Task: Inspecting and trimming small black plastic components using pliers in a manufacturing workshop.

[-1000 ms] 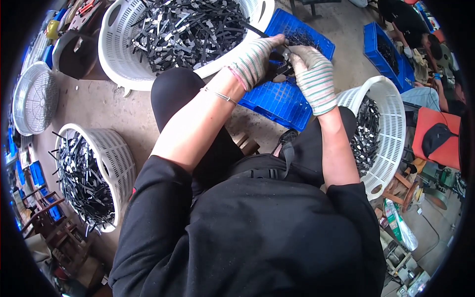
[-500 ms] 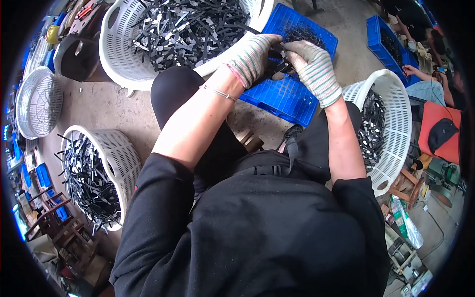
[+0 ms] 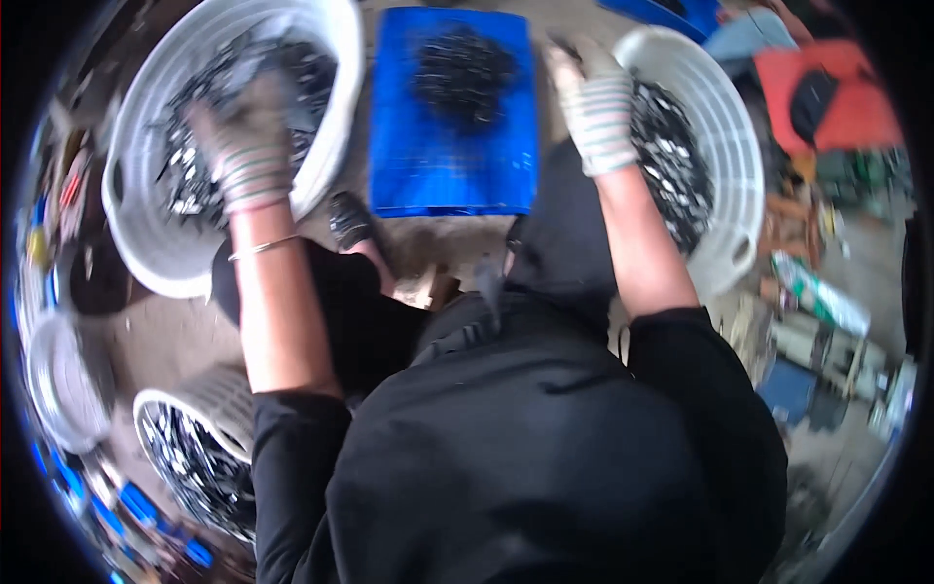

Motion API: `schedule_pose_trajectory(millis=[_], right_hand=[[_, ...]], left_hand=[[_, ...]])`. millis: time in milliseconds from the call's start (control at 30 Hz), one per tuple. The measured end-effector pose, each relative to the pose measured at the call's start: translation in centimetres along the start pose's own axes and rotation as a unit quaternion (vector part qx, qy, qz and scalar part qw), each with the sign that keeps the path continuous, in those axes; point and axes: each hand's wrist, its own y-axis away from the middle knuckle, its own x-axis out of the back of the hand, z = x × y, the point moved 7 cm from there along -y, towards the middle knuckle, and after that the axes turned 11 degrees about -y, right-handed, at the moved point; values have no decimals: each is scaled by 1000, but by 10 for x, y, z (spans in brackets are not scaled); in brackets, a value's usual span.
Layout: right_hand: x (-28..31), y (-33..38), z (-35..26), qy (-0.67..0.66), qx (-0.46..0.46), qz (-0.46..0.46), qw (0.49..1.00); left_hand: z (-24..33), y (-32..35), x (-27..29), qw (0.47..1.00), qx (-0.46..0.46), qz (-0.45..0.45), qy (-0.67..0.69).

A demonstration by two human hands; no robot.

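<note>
My left hand [image 3: 248, 136], in a striped knitted glove, is over the large white basket [image 3: 341, 117] at the far left. Its thumb and fingers look spread above a heap of black strap-like pieces [image 3: 185, 185], though motion smears them. My right hand [image 3: 598, 107], gloved alike, is raised at the left rim of the right white basket [image 3: 739, 175]. Something dark shows at its fingertips, too blurred to tell whether it is a piece or the dirty glove. Between my hands stands a blue plastic crate [image 3: 452, 170] with a pile of small black parts [image 3: 467, 78] on it.
A smaller white basket [image 3: 233, 409] of black pieces stands at my lower left, beside an empty-looking round basket [image 3: 68, 380]. A red seat [image 3: 827, 102] with a dark cap-like thing on it is at the right. Tools and machine parts [image 3: 827, 341] lie below it.
My hands, which were together over the crate on a black piece, have parted: the left to the left basket, the right towards the right basket. The view has turned, and the crate shows more fully.
</note>
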Motion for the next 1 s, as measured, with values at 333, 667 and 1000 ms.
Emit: schedule_pose_trajectory(millis=[333,667,1000], right_hand=[[266,76,377,434,-367,-61,820],[145,80,423,318,-488,-128,803],[121,52,439,241,-490,-93,832]], left_hand=[[-111,-24,-15,953,119,202,-192],[-116,-14,2,909,158,234,-308],[-146,-12,-18,877,214,205,-377]])
